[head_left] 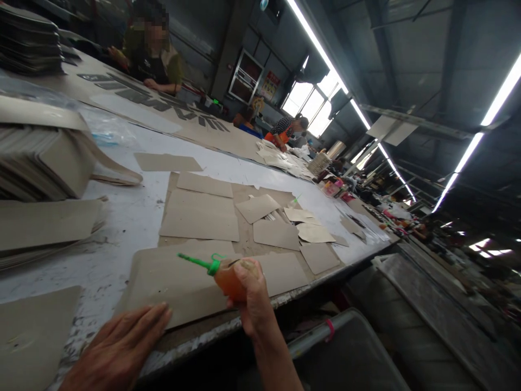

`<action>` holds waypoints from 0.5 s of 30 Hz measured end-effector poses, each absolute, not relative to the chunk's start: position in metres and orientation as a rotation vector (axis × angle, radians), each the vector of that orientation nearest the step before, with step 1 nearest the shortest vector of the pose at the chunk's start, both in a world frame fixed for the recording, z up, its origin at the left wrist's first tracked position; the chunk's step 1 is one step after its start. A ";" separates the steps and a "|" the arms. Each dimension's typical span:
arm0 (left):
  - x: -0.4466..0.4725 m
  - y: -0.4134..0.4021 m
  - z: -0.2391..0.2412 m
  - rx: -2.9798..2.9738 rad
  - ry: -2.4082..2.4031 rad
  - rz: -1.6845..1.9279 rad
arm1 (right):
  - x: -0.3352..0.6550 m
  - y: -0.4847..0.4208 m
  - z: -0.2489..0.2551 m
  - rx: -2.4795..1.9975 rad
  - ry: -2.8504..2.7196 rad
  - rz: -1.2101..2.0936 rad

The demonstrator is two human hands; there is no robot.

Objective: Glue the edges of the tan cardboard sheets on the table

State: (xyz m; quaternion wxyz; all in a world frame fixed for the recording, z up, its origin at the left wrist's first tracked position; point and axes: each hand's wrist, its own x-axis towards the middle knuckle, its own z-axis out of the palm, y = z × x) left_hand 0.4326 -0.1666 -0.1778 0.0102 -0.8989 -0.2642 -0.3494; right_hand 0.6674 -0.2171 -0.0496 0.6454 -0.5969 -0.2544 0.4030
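Orange squeeze bottle [228, 278], green nozzle

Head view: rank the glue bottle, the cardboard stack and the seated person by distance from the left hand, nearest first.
From the left hand:
1. Glue bottle, just to its right, held in the right hand.
2. Cardboard stack, farther up the table on the left.
3. Seated person, at the far end of the table.

Factory workshop: long worktable [122, 217], cardboard cutouts [199, 217], strip lights [325, 60]

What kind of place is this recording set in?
Probably a factory workshop: a long white worktable strewn with flat brown cardboard cut pieces, other workers along it, and the right hand gripping an orange glue bottle.
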 end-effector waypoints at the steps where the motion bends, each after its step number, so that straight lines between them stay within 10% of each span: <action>1: 0.433 -0.166 -0.178 -2.820 -0.835 -1.105 | 0.670 -0.221 -0.048 -1.308 -0.512 0.967; 15: 0.441 -0.137 -0.180 -2.533 -0.501 -1.090 | 0.710 -0.293 -0.044 -1.211 -0.146 0.789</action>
